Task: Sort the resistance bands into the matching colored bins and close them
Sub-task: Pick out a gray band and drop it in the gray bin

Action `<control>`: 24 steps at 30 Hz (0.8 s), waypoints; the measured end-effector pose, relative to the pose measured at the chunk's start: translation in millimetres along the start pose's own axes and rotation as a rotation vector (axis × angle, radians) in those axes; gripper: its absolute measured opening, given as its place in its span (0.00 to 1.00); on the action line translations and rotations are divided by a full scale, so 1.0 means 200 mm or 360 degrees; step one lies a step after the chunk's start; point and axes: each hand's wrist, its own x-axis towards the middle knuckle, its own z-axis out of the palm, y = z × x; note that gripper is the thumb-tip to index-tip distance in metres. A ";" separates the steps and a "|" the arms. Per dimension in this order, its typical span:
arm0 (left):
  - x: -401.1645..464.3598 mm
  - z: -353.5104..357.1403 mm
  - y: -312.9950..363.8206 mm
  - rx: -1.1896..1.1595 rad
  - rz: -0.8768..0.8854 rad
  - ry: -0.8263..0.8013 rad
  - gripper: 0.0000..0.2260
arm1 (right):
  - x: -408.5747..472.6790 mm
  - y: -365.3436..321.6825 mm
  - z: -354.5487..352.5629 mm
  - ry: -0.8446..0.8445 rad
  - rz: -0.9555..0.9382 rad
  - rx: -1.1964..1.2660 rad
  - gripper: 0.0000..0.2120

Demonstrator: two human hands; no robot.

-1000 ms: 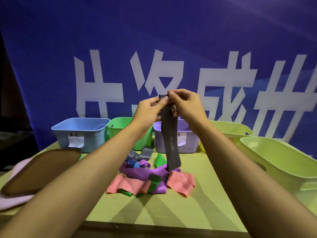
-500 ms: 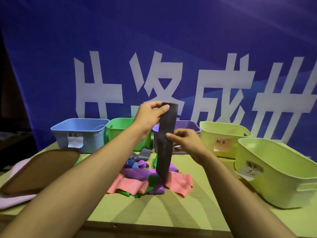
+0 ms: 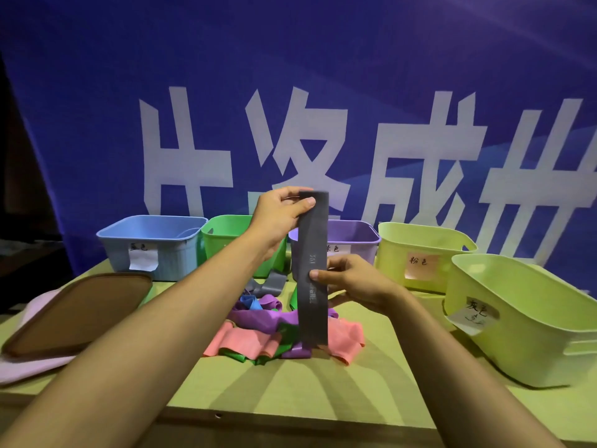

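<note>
Left hand (image 3: 280, 218): I see it pinching the grey band (image 3: 312, 270) at its top
Right hand (image 3: 350, 282): grips mid-band — strip hangs upright
Pile (image 3: 281, 328): on table (image 3: 355, 392) below

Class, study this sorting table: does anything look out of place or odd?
Yes. The two right-hand bins are both yellow-green, so only their paper labels tell them apart. The brown lid lies tilted on a pink one, not on any bin. Unsorted bands lie tangled mid-table.

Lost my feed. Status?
Left hand pinches grey band top; right hand grips its middle. Band hangs over pile. Bins open, path clear.
</note>
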 end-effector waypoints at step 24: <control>0.08 0.02 -0.54 -0.0232 -0.0265 -0.0050 0.08 | 0.17 0.37 -0.09 0.0046 0.0220 -0.0608 0.11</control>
